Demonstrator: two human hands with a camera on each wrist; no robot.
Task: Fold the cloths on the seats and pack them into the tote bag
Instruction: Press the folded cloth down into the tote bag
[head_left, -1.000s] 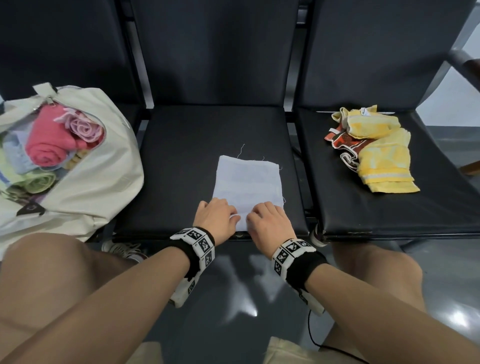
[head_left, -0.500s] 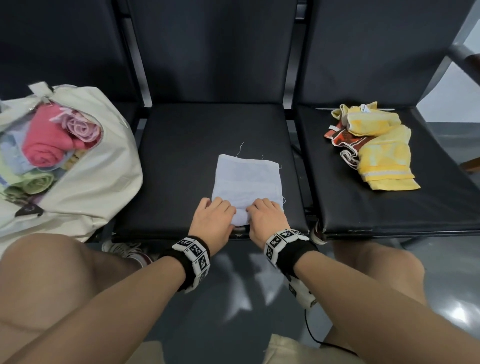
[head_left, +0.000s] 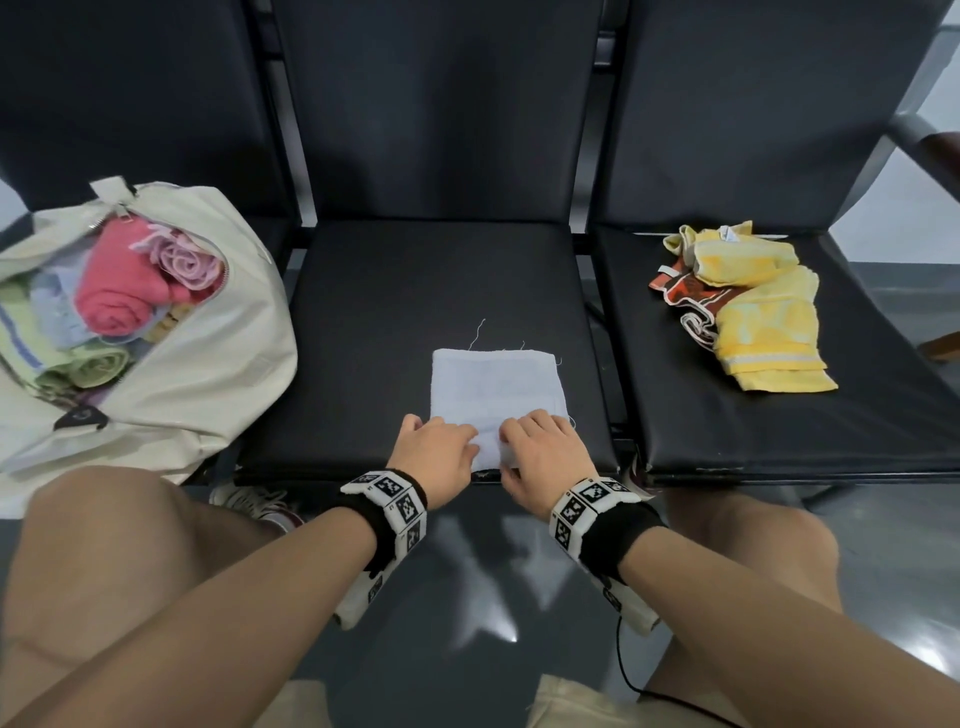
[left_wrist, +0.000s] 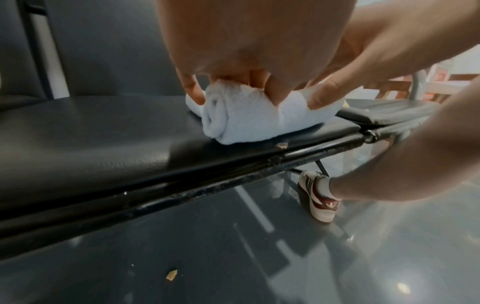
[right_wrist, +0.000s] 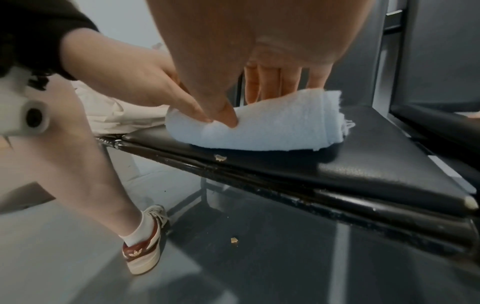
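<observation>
Pale blue cloth (head_left: 496, 387), middle seat (head_left: 395, 312), near edge rolled (roll end seen from left wrist). Left hand (head_left: 436, 452) and right hand (head_left: 540, 449): fingers curled round roll. Tote bag (head_left: 208, 374) at 9 o'clock; yellow cloths (head_left: 758, 317) at 2 o'clock.

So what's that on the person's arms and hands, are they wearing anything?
The hands are bare: no gloves, no sleeves on the forearms. The left hand and right hand each have a black wristband carrying white tiles printed with black square code markings. A white camera housing hangs under each wrist, and a thin black cable trails from the right one.
</observation>
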